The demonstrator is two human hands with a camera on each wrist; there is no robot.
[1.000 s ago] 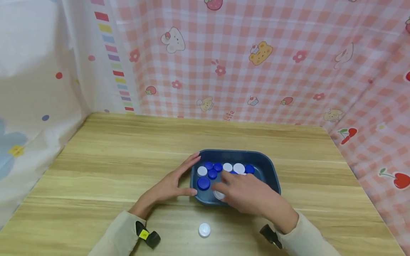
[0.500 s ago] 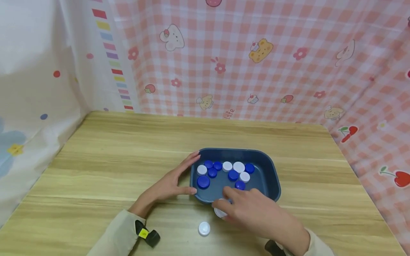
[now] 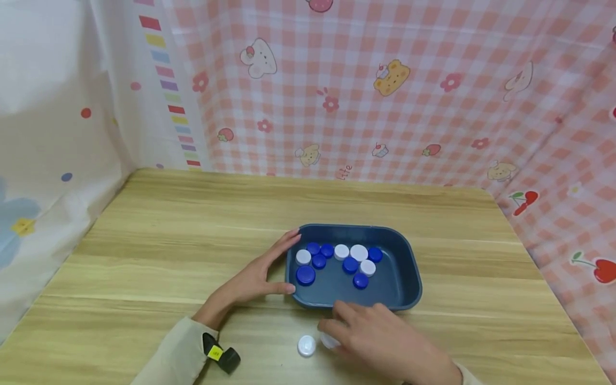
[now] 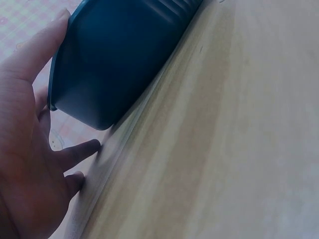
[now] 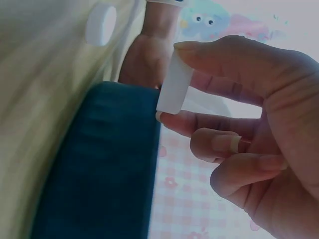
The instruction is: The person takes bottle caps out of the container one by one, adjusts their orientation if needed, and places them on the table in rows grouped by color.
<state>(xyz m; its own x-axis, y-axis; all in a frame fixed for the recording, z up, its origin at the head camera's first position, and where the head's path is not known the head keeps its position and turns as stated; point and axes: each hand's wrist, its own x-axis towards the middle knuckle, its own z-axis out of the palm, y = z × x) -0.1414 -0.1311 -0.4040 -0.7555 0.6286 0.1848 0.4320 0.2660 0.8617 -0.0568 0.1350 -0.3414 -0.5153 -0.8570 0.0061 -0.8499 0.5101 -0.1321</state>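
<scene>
A white bottle cap is pinched between the thumb and a finger of my right hand, just in front of the tray. In the right wrist view this cap is seen edge-on; the other fingers curl inward. My left hand rests against the left end of the dark blue tray, thumb and fingers spread along its side. Inside the tray lie several blue caps and several white caps. Another white cap lies on the table in front, left of the held one.
The wood-grain table extends around the tray. A pink checked cloth hangs behind and to the right, and a white cloth at the left. A black wrist device is strapped over the left sleeve.
My right hand has lifted the white cap out of the tray and brought it over the front rim toward me. My left hand has stayed at the tray's left end.
</scene>
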